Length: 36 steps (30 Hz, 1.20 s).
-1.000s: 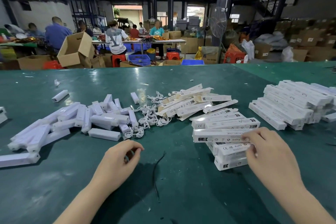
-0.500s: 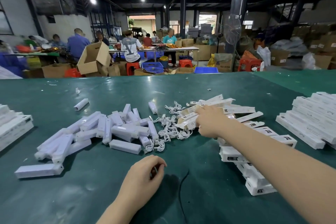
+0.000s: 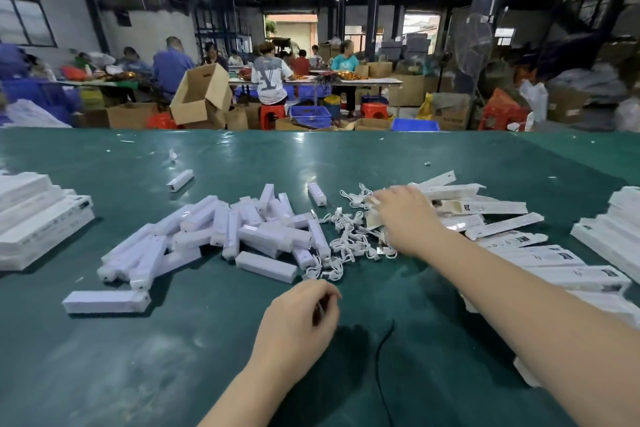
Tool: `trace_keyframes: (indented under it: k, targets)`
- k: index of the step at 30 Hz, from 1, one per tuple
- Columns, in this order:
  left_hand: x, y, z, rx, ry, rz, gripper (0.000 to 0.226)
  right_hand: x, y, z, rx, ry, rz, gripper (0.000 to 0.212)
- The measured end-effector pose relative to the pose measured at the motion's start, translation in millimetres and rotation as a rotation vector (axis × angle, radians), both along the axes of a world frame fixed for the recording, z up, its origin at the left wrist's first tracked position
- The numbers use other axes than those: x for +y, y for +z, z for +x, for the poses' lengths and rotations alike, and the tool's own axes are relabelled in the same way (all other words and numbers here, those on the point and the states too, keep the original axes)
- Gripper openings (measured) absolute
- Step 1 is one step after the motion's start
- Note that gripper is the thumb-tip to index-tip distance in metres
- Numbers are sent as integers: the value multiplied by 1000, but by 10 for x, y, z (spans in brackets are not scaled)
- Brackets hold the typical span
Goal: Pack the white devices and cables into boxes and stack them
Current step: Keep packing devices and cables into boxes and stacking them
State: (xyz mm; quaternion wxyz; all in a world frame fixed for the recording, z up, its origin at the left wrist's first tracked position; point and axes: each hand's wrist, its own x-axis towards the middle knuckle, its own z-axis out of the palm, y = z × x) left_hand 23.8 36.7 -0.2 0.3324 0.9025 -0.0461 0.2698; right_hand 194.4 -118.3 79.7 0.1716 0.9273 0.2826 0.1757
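A heap of white bar-shaped devices (image 3: 242, 232) lies at the left centre of the green table (image 3: 311, 156). Beside it on the right is a tangle of short white cables (image 3: 346, 243). Flat unfolded cartons (image 3: 485, 208) fan out behind the cables. My right hand (image 3: 405, 218) reaches over the cables and grips the near edge of one flat carton, whose tan underside shows under the fingers. My left hand (image 3: 301, 319) rests on the table in front of the cables, its fingers loosely curled, with nothing visible in it.
Packed white boxes stand stacked at the right edge (image 3: 616, 236) and at the left edge (image 3: 34, 222). More boxes (image 3: 571, 270) lie in a row under my right forearm. A thin black strand (image 3: 384, 343) lies near my left hand. People work at tables far behind.
My right hand left the boxes near me, reached forward and left to the flat cartons and now holds one. The view shifted left and up. My left hand stayed put.
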Motion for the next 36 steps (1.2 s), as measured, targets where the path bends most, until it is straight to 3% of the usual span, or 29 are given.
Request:
trace_keyframes:
  k: [2,5,8,10,12,16,18,23,26,28,32,36]
  targets:
    - [15,-5,25,-26,15,-45,11,62,172,-175,-97,181,403,52]
    - [-2,22,24,-93,1,-174,25,74,409,-606,-36,423,1009,43]
    - [-17,84,10,-278,121,-226,72,6,471,-1035,159,530,1362,33]
    - [-5,140,6,-361,219,-185,90,-46,405,-1251,377,538,1500,34]
    - [10,154,-1,-368,281,-108,90,-80,261,-1409,552,503,1559,38]
    - [58,123,16,-380,352,81,68,-96,-51,-1575,692,468,1663,41]
    - [73,123,2,-349,266,30,58,-120,-182,-1602,766,486,1708,40]
    - [50,215,-57,-61,135,-544,14,-143,-458,-1657,611,471,1587,45]
    - [38,320,-21,-5,-25,-1105,33,-91,-616,-1693,568,379,1360,39]
    - [25,360,-17,59,-88,-1337,40,-57,-680,-1712,678,278,1324,44]
    - [-4,329,-47,221,-211,-1373,37,-5,-697,-1743,960,286,1452,41]
    - [-34,304,-27,266,-265,-1440,54,2,-678,-1762,863,315,1451,39]
